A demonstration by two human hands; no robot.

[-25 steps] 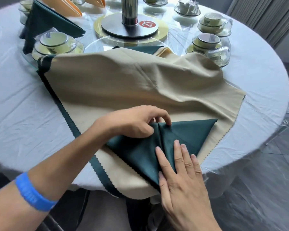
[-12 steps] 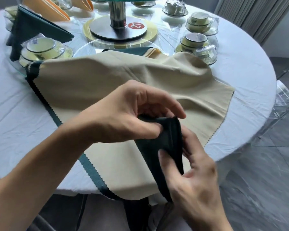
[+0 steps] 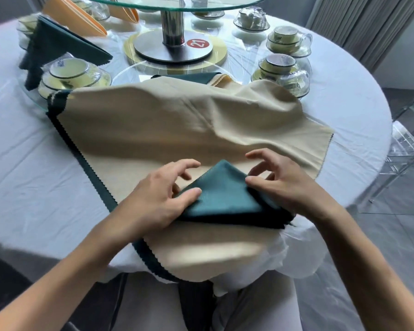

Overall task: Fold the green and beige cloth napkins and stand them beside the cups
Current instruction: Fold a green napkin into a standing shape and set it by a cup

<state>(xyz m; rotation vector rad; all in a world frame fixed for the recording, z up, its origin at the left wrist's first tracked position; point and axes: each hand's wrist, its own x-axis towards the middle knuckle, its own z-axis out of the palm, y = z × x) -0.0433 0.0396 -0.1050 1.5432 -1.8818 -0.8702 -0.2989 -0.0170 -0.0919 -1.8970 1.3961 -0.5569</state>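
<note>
Two hands are working one folded green napkin, a triangle sitting on top of one spread beige napkin at the near edge of the round table. The left hand is pinching the triangle's left corner, thumb on top, while the right hand is gripping the right side, thumb on the cloth and fingers curled above it. Four cup sets wrapped in clear film are showing plainly: one at the left and three at the right, the nearest touching the beige cloth. One folded green napkin and two orange ones are standing beyond.
</note>
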